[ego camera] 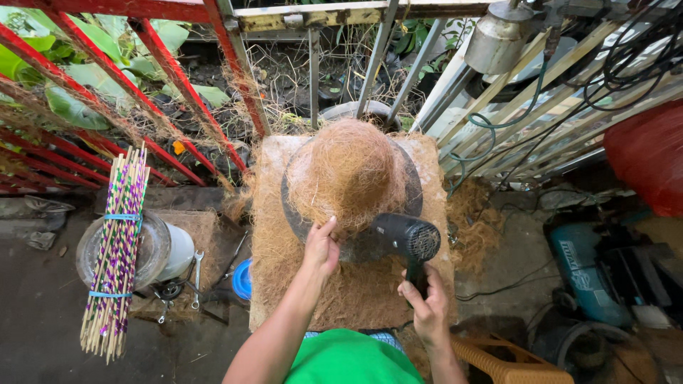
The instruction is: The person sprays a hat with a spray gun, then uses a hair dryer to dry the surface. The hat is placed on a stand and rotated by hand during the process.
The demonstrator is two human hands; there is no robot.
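Coir mound (350,171) steadied by my left hand (321,247), fingers apart; right hand (429,307) clamps the dryer (407,238), probably blowing fibre flat.

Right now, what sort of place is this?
Likely an outdoor backyard craft workshop: a coconut-fibre dome on a fibre-covered stand, a black hair dryer in the right hand, and a bundle of foil-wrapped sticks.
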